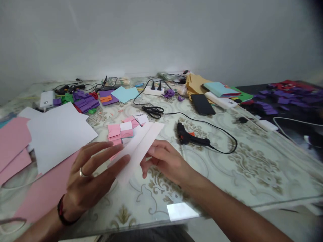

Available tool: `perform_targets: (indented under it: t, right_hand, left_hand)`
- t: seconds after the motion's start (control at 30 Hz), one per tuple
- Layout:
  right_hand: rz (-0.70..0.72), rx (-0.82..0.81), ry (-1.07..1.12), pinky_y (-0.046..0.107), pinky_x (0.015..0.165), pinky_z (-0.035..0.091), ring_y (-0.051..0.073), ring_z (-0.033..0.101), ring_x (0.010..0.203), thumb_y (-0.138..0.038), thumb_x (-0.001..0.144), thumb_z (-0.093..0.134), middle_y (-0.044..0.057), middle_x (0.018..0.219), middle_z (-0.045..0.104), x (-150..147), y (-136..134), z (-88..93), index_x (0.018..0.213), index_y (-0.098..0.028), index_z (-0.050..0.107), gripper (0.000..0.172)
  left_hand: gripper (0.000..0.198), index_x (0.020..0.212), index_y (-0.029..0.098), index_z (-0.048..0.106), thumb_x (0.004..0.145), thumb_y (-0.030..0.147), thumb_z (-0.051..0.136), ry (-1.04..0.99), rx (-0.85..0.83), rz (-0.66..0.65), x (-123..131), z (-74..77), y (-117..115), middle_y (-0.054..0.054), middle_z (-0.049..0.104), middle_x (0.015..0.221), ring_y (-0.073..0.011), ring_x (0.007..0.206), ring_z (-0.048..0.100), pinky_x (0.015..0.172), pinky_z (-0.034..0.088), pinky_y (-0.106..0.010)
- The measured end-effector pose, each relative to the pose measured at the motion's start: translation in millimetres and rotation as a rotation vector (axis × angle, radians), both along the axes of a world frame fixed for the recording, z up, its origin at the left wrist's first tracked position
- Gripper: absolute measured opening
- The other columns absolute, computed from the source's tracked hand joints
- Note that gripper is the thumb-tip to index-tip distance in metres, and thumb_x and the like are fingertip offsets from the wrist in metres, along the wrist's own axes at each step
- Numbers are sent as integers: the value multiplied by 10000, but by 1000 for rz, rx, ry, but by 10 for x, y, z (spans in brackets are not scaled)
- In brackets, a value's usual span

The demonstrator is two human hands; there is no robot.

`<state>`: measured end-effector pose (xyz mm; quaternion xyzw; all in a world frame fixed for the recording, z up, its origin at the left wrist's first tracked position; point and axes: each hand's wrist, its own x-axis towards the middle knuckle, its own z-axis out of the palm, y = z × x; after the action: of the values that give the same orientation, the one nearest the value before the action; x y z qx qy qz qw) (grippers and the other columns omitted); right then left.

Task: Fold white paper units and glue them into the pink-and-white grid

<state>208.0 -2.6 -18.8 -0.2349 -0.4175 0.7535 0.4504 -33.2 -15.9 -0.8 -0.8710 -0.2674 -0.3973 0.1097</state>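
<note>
A pale, pinkish-white folded paper strip (141, 144) with a lengthwise crease is held slanted above the table, between both hands. My left hand (93, 174), with a ring and a dark wristband, has its thumb on the strip's near left face and its fingers along the left edge. On the other side, my right hand (168, 161) pinches the strip's right edge between thumb and curled fingers. Just behind the strip lie folded pink and white paper pieces (118, 131), partly covered by it. A black glue gun (190, 136) rests to the right.
White sheets (62, 129) and pink sheets (50, 188) spread at left. Behind are purple folded papers (85, 102), a power strip (153, 90), black scissors (152, 111) and a dark phone (202, 104). The glue gun's cable loops right. More purple pieces (290, 97) lie far right.
</note>
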Motion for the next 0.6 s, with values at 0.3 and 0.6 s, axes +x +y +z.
perform_targets:
  t: [0.3,0.6]
  right_hand:
    - [-286,-7,-335,259,544,584,126,668,521,-434,808,865,29,768,753,-26,-31,29,898,-152,720,330]
    - [-202,95,-571,268,587,538,159,666,624,-386,831,799,26,704,731,-92,-120,75,825,-162,735,233]
  left_hand:
    - [489,1316,305,702,946,1,600,-57,-99,98,58,15,96,-56,722,1324,-263,1264,638,1098,519,-449]
    - [288,871,208,779,948,474,703,-143,-1244,16,135,75,97,-10,749,804,-171,746,656,637,494,-245]
